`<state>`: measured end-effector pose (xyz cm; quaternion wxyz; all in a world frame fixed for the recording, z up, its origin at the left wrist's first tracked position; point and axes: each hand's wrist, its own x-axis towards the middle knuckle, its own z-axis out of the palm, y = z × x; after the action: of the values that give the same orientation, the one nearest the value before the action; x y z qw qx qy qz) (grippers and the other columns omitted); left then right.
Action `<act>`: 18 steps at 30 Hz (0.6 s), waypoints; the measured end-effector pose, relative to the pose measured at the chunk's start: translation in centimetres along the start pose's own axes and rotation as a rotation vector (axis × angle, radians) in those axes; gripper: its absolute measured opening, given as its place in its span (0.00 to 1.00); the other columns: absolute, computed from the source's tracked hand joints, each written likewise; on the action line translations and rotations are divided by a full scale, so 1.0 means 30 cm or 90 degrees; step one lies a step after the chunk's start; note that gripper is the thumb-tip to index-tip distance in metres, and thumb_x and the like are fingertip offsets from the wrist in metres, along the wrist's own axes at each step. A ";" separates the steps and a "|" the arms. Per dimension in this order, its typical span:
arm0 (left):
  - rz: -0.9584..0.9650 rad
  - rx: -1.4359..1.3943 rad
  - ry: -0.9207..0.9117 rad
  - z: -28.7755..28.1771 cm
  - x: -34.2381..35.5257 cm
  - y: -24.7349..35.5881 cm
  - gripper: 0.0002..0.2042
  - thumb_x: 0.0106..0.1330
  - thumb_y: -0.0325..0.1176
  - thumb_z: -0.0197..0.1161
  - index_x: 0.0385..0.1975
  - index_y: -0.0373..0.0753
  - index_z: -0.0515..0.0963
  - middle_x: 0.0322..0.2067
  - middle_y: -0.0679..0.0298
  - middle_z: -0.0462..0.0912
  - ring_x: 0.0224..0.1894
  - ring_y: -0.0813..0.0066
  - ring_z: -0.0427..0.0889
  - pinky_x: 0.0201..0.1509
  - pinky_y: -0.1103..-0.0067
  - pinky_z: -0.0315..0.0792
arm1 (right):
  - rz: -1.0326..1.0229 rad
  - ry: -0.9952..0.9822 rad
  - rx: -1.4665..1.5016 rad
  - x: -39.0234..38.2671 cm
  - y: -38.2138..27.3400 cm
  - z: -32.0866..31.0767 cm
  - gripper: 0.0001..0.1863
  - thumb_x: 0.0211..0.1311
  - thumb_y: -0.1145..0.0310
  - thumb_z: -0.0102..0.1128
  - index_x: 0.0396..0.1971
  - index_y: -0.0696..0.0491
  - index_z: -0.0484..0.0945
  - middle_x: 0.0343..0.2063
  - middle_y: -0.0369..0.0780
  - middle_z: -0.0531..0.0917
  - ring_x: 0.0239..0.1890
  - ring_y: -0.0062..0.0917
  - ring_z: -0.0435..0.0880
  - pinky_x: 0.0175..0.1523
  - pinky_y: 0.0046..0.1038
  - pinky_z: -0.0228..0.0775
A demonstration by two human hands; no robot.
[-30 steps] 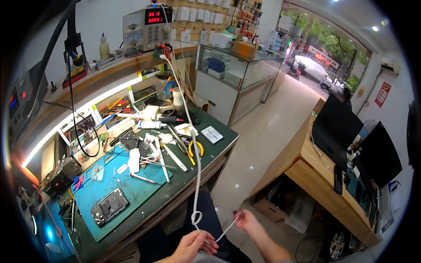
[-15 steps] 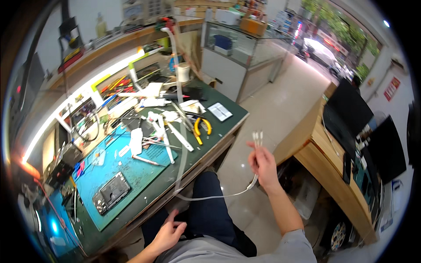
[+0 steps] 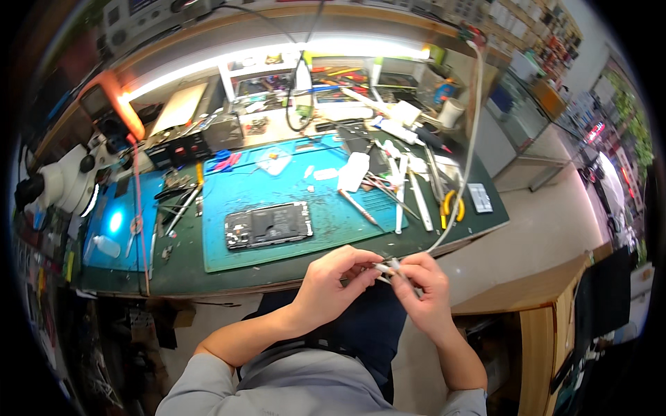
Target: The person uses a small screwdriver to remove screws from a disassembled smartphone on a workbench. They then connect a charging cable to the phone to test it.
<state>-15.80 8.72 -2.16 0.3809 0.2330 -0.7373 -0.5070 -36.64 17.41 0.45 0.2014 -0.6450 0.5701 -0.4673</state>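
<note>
In front of my lap, by the bench's front edge, both hands come together on the plug ends of a white multi-head charging cable (image 3: 393, 264). My left hand (image 3: 334, 283) pinches one of the slim plugs between thumb and fingertips. My right hand (image 3: 427, 291) closes round the other ends of the cable, partly hiding them. From there a white cord (image 3: 470, 156) runs up past the bench's right side. Beyond my hands, an opened phone (image 3: 269, 224) with its dark inside showing lies on a blue work mat (image 3: 229, 260).
Tweezers, white pry tools and yellow-handled pliers (image 3: 454, 206) crowd the bench's right part. A small white card-like piece (image 3: 479, 198) lies near its right corner. At left stand a white microscope (image 3: 66, 182) and an orange-cased meter (image 3: 111, 107). A wooden desk (image 3: 541, 298) is at right.
My view has swung left toward the bench. The right hand brought the cable ends in from the right, and the left hand rose from my lap and took hold of a plug.
</note>
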 end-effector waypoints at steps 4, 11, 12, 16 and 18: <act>0.015 0.238 -0.052 -0.053 -0.126 0.028 0.16 0.69 0.24 0.74 0.56 0.38 0.84 0.39 0.63 0.90 0.39 0.72 0.91 0.43 0.74 0.84 | 0.067 0.108 -0.055 0.046 0.007 0.047 0.08 0.67 0.79 0.72 0.44 0.58 0.89 0.35 0.39 0.83 0.33 0.26 0.83 0.37 0.30 0.75; 0.133 0.582 0.125 -0.275 -0.088 0.105 0.20 0.61 0.28 0.79 0.55 0.39 0.85 0.45 0.59 0.91 0.48 0.56 0.89 0.53 0.64 0.81 | -0.016 0.003 -0.116 0.235 0.035 0.185 0.05 0.63 0.74 0.74 0.37 0.53 0.88 0.34 0.38 0.84 0.35 0.33 0.86 0.38 0.35 0.77; 0.103 0.608 0.129 -0.338 -0.053 0.082 0.24 0.63 0.30 0.79 0.59 0.37 0.83 0.53 0.55 0.89 0.53 0.50 0.87 0.58 0.60 0.80 | -0.036 0.002 -0.155 0.259 0.053 0.207 0.05 0.62 0.71 0.75 0.35 0.51 0.87 0.34 0.36 0.84 0.35 0.33 0.87 0.38 0.36 0.78; 0.060 0.659 0.002 -0.441 -0.001 -0.004 0.34 0.63 0.38 0.79 0.70 0.39 0.77 0.66 0.53 0.80 0.66 0.50 0.79 0.70 0.59 0.73 | -0.086 0.017 -0.217 0.306 0.098 0.270 0.06 0.62 0.71 0.75 0.37 0.51 0.87 0.34 0.37 0.83 0.38 0.34 0.88 0.40 0.38 0.79; 0.041 0.657 -0.058 -0.448 -0.002 -0.016 0.36 0.62 0.39 0.80 0.71 0.41 0.76 0.67 0.54 0.79 0.67 0.51 0.78 0.72 0.59 0.72 | -0.102 0.014 -0.214 0.312 0.109 0.280 0.06 0.61 0.70 0.75 0.37 0.50 0.87 0.34 0.37 0.83 0.39 0.34 0.87 0.41 0.38 0.79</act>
<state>-5.05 0.92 0.01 0.1997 0.3453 -0.9139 -0.0753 -32.25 5.59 -2.70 0.0467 -0.7076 0.5892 -0.3874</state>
